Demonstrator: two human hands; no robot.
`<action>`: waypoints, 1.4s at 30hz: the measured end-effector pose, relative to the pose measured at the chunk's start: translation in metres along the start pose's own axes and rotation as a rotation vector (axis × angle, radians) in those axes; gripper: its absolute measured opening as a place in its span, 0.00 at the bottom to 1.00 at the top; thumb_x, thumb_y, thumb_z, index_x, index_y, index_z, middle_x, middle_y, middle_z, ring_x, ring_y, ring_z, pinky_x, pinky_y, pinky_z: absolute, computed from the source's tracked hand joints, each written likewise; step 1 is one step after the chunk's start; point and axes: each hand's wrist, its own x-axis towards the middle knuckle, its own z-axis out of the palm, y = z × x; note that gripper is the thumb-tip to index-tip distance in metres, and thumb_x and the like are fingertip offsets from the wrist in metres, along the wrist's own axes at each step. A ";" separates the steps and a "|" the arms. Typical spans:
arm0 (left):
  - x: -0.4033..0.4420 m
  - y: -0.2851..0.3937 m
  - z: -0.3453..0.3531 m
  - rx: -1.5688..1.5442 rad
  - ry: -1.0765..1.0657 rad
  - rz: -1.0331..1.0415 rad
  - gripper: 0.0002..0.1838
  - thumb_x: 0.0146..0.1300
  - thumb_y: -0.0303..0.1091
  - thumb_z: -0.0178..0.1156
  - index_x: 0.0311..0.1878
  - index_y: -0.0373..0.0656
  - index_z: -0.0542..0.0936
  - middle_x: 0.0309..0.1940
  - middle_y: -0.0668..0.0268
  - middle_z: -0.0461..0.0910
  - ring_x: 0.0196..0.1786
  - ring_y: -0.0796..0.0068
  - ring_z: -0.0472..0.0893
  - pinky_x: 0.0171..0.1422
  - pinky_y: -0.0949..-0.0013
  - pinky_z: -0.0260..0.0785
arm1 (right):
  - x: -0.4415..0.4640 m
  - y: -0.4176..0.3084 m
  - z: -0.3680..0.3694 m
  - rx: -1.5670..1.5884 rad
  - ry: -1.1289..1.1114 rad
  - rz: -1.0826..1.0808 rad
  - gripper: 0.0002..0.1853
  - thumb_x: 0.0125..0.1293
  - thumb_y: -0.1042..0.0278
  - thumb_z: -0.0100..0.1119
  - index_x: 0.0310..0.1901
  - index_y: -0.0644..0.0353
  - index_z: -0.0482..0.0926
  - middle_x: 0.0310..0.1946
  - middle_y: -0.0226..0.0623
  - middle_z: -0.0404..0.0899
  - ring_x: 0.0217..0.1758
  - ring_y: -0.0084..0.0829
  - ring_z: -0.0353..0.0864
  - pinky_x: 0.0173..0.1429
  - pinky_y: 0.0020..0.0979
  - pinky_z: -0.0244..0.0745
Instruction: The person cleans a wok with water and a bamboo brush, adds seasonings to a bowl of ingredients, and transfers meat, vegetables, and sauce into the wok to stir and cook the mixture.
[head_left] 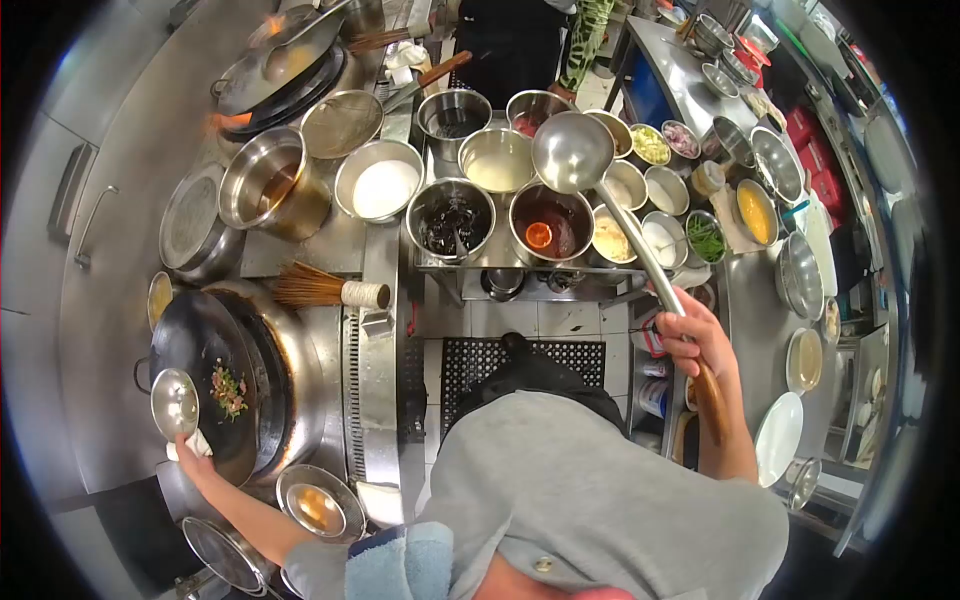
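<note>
My right hand (692,335) is closed around the handle of a long steel ladle (650,255). The ladle's round bowl hangs over the metal pots, near one with dark red liquid and an orange slice (552,222). At the lower left, my left hand (194,452) is closed on a white cloth (203,445) at the near edge of a black wok (190,330). Chopped pink and green food (229,390) lies in that wok. Just beyond my left hand is a small round metal bowl (174,403), over the wok's left side.
A bamboo brush (330,290) lies right of the wok. Flames (232,121) show by another wok (285,75) at the back left. A steel pot (275,183) stands between. Ingredient bowls line the right counter (745,330). Another person (510,40) stands at the top.
</note>
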 end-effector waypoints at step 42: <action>-0.097 -0.032 0.011 -0.103 0.120 -0.018 0.17 0.55 0.35 0.60 0.47 0.42 0.75 0.37 0.67 0.80 0.38 0.71 0.81 0.41 0.67 0.75 | 0.175 -0.144 -0.040 -0.219 -0.041 0.062 0.04 0.70 0.72 0.49 0.43 0.58 0.68 0.27 0.28 0.68 0.17 0.09 0.61 0.10 0.14 0.57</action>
